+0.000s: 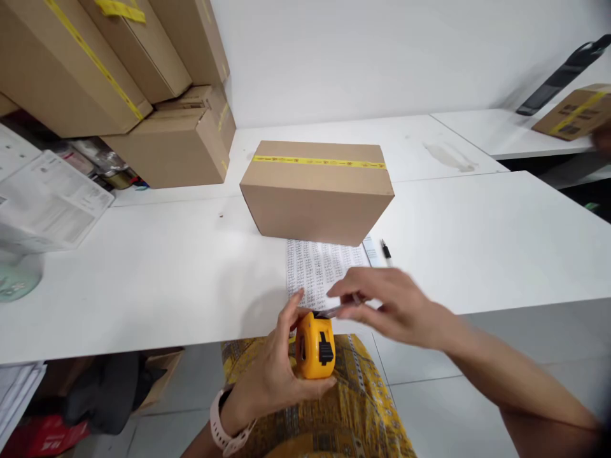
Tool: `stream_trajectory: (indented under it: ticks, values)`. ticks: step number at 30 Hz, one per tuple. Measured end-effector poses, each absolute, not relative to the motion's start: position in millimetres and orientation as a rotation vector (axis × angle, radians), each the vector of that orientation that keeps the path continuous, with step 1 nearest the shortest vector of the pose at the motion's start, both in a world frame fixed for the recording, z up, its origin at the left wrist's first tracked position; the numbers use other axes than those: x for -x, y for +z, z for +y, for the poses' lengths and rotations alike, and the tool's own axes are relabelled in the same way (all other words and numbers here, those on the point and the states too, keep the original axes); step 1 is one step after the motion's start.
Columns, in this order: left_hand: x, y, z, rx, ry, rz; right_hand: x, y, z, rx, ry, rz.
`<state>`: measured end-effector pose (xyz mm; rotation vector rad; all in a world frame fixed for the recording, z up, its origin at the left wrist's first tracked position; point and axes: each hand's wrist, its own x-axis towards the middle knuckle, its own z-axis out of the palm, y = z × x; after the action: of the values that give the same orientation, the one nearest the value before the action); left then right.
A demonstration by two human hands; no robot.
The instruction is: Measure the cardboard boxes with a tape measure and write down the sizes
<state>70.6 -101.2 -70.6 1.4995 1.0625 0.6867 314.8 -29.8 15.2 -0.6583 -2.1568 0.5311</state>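
Yellow patterned fabric [377, 413] is seen nearest, on the near side of the taped carton [317, 203], to which all positions are referred. Forward of the fabric, also on the carton's near side, a yellow tape measure [316, 350] is gripped by the left hand [279, 366], the fingers being closed around its casing. A pale pink watch strap [223, 429] is worn on the left wrist. A thin strip [334, 311] is extended from the tape measure towards the right hand [389, 305], whose thumb and fingers are bent; owing to blur, it cannot be told whether the strip is gripped. A text-covered sheet [310, 273] is partly hidden by the taped carton. At the carton's near right, a pen [386, 249] is placed. The carton is supported above the white tabletop [181, 273], and its top is sealed with yellow tape [319, 161]. Beyond and to its left, brown boxes [172, 149] are stacked. Well to its right, a smaller box [575, 111] is positioned near a dark elongated object [563, 76].
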Motion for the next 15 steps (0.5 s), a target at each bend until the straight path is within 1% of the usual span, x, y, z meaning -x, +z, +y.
stream_trajectory:
  ticks: [2, 4, 7, 9, 11, 13, 15]
  values:
    - [-68, -70, -101, -1.514, 0.716, 1.042, -304, -8, -38, 0.620, 0.340, -2.236]
    - [-64, -66, -96, -1.503, 0.774, 1.014, -303, -24, -39, 0.662, 0.173, -2.179]
    - [-53, -53, -72, -1.410, 1.044, 0.983, -322, -37, -23, 1.024, 0.064, -1.797]
    - [-42, -43, -40, -1.311, 1.346, 0.967, -344, -44, -1, 1.290, 0.095, -1.470]
    - [-28, -35, 2, -1.171, 1.646, 0.895, -368, -54, 28, 1.362, 0.239, -1.329]
    - [-14, -30, 47, -1.046, 1.744, 0.866, -388, -65, 58, 1.389, 0.410, -1.297]
    - [-4, -29, 88, -0.899, 1.766, 0.888, -399, -73, 83, 1.388, 0.589, -1.335]
